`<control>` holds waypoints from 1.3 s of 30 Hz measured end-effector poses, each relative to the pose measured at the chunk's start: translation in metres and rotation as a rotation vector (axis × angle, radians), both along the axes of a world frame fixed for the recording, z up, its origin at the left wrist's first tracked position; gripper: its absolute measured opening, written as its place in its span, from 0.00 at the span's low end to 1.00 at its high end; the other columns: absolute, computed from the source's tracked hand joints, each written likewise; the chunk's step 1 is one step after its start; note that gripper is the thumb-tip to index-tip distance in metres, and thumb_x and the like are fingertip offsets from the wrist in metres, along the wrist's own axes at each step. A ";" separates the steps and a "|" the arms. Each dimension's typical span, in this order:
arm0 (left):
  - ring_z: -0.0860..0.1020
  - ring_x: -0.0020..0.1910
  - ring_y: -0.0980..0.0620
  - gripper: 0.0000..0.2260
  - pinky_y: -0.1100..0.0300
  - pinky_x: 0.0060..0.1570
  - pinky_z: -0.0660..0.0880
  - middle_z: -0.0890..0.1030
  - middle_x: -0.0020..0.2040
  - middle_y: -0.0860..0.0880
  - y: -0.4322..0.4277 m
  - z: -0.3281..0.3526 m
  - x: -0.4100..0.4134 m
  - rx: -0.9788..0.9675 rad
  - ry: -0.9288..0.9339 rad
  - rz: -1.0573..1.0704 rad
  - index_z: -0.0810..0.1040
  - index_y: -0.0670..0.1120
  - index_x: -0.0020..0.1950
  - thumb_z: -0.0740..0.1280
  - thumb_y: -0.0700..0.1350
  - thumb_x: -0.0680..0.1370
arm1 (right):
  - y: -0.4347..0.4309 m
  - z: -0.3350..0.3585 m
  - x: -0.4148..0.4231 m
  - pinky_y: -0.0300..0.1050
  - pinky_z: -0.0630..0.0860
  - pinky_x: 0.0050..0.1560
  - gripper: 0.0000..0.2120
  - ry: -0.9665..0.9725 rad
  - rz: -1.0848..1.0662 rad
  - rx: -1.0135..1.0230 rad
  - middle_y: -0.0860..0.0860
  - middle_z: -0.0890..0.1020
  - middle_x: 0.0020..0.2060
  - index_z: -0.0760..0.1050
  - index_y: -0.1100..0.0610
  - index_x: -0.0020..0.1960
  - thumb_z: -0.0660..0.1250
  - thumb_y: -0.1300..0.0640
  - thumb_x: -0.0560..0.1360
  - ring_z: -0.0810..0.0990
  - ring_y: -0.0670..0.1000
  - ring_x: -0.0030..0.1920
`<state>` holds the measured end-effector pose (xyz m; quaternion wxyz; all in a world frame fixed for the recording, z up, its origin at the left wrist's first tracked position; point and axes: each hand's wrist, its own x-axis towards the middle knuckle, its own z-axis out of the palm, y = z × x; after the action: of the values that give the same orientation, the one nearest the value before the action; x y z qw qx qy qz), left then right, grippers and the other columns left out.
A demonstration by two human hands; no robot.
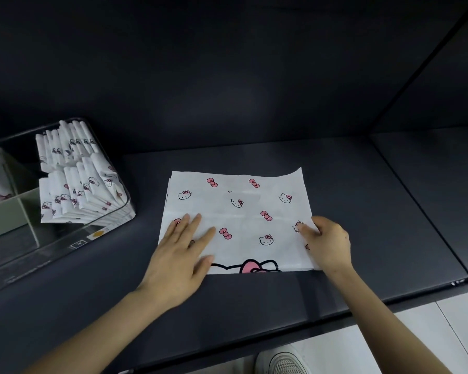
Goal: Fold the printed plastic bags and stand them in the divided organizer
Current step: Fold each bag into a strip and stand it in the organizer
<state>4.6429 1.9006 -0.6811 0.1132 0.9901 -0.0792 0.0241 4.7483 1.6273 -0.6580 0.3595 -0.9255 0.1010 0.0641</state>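
Left hand [184, 252] lies flat with fingers spread to hold the bag [243, 209] down, while right hand [327, 244] pinches its right edge, probably to fold it.

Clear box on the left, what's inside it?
Folded printed bags stand packed in the organizer, with grey dividers. The bags cover the floor beneath them; the left part is cut off.

Printed bag [238, 211] flat on table [362, 211]; left hand [179, 255] pressing flat, right hand [327, 241] pinching its edge; organizer [65, 238] left.
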 end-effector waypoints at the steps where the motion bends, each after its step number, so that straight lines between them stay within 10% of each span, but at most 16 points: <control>1: 0.64 0.72 0.40 0.25 0.52 0.73 0.51 0.67 0.73 0.40 -0.001 -0.001 -0.002 0.008 0.008 -0.003 0.71 0.47 0.71 0.48 0.57 0.82 | -0.002 -0.002 0.001 0.44 0.65 0.34 0.14 0.013 -0.002 0.004 0.65 0.76 0.35 0.73 0.64 0.40 0.67 0.53 0.74 0.69 0.53 0.31; 6: 0.66 0.72 0.40 0.24 0.49 0.71 0.56 0.68 0.72 0.40 0.000 -0.001 -0.012 0.000 -0.038 -0.006 0.73 0.46 0.70 0.56 0.56 0.78 | -0.004 -0.002 0.001 0.44 0.65 0.34 0.17 0.033 0.003 -0.019 0.61 0.77 0.32 0.74 0.65 0.40 0.68 0.50 0.74 0.75 0.63 0.34; 13: 0.78 0.41 0.43 0.17 0.53 0.49 0.64 0.80 0.45 0.46 -0.006 0.021 0.005 -0.019 -0.233 0.130 0.82 0.44 0.52 0.57 0.51 0.77 | 0.001 0.001 -0.002 0.44 0.61 0.32 0.20 0.048 0.003 -0.085 0.55 0.72 0.30 0.72 0.65 0.39 0.68 0.48 0.73 0.66 0.53 0.31; 20: 0.66 0.72 0.38 0.23 0.42 0.69 0.51 0.69 0.72 0.42 -0.021 -0.003 0.002 0.068 0.002 0.036 0.73 0.48 0.70 0.50 0.55 0.80 | 0.002 0.004 -0.002 0.45 0.61 0.33 0.20 0.043 0.006 -0.098 0.55 0.71 0.30 0.71 0.66 0.38 0.68 0.48 0.73 0.66 0.53 0.31; 32: 0.54 0.77 0.45 0.32 0.35 0.70 0.47 0.57 0.78 0.48 -0.015 -0.012 -0.007 0.134 0.080 0.004 0.61 0.56 0.76 0.44 0.70 0.77 | 0.004 0.013 -0.007 0.43 0.62 0.30 0.14 0.070 0.004 -0.093 0.49 0.72 0.29 0.66 0.57 0.34 0.65 0.56 0.74 0.68 0.52 0.31; 35: 0.53 0.77 0.45 0.35 0.35 0.70 0.46 0.57 0.78 0.48 -0.016 -0.009 -0.006 0.127 0.105 0.010 0.61 0.57 0.76 0.41 0.73 0.75 | 0.012 0.019 -0.019 0.45 0.63 0.34 0.04 -0.087 0.034 -0.294 0.50 0.75 0.36 0.70 0.58 0.46 0.66 0.60 0.74 0.74 0.58 0.39; 39: 0.49 0.78 0.47 0.38 0.36 0.71 0.44 0.54 0.79 0.49 -0.017 -0.008 -0.006 0.117 0.125 0.030 0.57 0.59 0.76 0.41 0.76 0.72 | 0.037 0.009 -0.057 0.59 0.66 0.59 0.25 -0.499 0.335 -0.675 0.61 0.77 0.61 0.72 0.57 0.66 0.65 0.47 0.72 0.75 0.63 0.59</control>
<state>4.6368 1.8834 -0.6895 0.0596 0.9957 -0.0585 -0.0410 4.6910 1.6642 -0.6490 0.0355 -0.9816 -0.1248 -0.1404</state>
